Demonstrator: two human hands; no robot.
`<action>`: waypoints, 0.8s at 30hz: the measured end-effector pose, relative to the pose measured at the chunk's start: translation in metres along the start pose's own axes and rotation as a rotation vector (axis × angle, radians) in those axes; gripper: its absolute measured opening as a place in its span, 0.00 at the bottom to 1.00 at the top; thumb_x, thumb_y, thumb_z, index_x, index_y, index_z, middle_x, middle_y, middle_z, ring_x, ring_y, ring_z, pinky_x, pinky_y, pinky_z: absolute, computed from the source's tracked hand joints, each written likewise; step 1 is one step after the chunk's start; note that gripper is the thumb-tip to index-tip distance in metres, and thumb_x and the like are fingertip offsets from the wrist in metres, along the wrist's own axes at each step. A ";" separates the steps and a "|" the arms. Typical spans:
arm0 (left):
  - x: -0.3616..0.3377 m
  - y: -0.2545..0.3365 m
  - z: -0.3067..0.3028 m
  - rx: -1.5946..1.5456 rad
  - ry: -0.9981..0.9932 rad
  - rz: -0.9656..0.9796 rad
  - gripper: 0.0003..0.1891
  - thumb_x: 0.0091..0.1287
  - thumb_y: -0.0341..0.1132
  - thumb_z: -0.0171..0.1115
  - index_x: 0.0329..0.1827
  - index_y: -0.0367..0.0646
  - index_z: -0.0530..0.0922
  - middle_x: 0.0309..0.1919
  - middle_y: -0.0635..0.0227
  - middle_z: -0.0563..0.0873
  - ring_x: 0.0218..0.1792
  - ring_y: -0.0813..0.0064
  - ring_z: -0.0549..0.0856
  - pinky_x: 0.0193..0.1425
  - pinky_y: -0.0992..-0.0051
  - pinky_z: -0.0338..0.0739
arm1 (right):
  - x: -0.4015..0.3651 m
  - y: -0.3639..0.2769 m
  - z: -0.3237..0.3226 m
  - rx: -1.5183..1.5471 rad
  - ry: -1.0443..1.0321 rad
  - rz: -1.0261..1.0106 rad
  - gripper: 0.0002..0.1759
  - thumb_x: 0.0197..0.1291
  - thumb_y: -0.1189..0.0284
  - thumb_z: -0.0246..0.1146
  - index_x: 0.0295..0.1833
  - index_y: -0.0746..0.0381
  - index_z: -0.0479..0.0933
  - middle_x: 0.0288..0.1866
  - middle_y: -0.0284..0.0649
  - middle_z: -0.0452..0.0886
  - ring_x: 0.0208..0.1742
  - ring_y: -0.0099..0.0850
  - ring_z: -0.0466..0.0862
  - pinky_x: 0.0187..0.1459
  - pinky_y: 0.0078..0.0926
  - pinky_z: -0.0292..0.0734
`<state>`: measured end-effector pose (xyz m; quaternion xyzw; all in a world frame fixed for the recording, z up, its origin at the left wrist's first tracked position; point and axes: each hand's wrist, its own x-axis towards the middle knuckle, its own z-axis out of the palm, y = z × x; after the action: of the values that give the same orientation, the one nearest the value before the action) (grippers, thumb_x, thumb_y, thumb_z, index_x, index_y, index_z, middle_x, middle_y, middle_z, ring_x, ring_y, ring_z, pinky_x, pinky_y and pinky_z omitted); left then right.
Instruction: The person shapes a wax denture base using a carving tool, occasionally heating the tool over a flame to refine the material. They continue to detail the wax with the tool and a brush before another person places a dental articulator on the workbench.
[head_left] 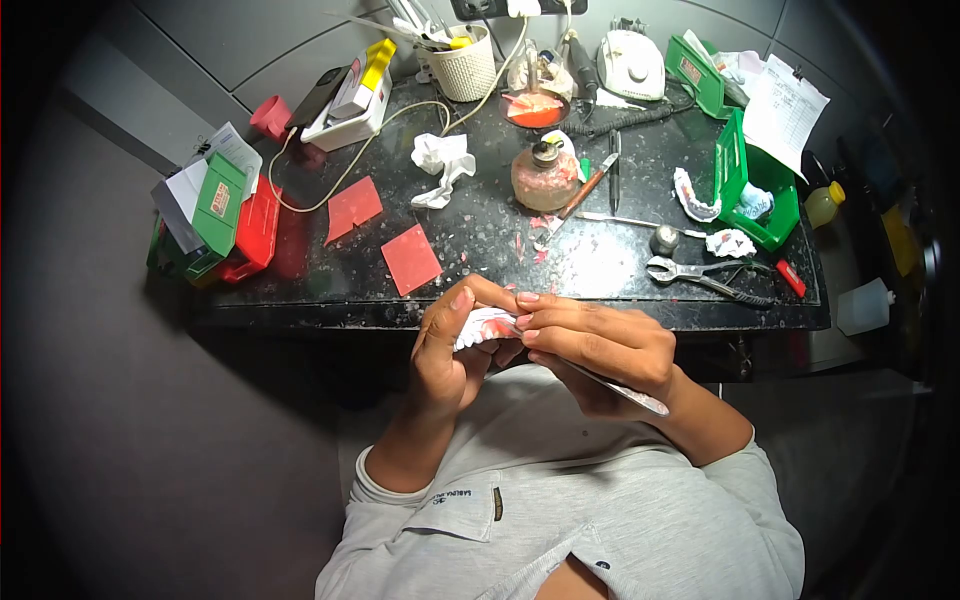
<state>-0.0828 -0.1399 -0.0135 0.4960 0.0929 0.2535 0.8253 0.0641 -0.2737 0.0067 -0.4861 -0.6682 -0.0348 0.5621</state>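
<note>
My left hand (442, 350) is wrapped round a white plaster dental cast (470, 334), held up in front of the bench's near edge. A row of teeth shows along the cast's lower side, with pink wax (494, 329) above them. From the right, my right hand (625, 345) grips a slim metal wax carver (640, 399). One broad end of that tool sticks out below the palm; its other end points at the waxed side of the cast and is mostly hidden by fingers. The fingertips of both hands meet at the cast's upper edge.
On the dark bench (300, 311) lie two pink wax sheets (411, 260), crumpled tissue (443, 168), a spirit burner (545, 178), a wax knife (588, 189) and pliers (690, 270). Another cast (695, 196) lies by an open green box (770, 228). Red and green boxes (255, 228) stand left.
</note>
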 end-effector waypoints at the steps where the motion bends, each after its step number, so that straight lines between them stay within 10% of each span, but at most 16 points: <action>1: 0.000 0.000 0.001 -0.008 0.027 -0.006 0.25 0.83 0.50 0.43 0.47 0.36 0.80 0.37 0.63 0.83 0.34 0.77 0.83 0.38 0.78 0.78 | 0.000 0.000 0.000 0.004 0.004 0.004 0.14 0.55 0.85 0.76 0.48 0.68 0.86 0.47 0.48 0.91 0.56 0.45 0.91 0.57 0.40 0.90; 24: 0.001 -0.004 -0.002 -0.107 0.006 0.001 0.26 0.84 0.52 0.39 0.50 0.36 0.78 0.35 0.59 0.87 0.30 0.73 0.83 0.34 0.75 0.76 | -0.006 -0.002 0.002 0.015 0.008 0.004 0.16 0.57 0.90 0.71 0.52 0.72 0.83 0.52 0.53 0.88 0.60 0.49 0.89 0.60 0.43 0.88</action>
<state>-0.0815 -0.1397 -0.0180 0.4505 0.0816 0.2601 0.8502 0.0609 -0.2777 0.0023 -0.4830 -0.6653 -0.0305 0.5685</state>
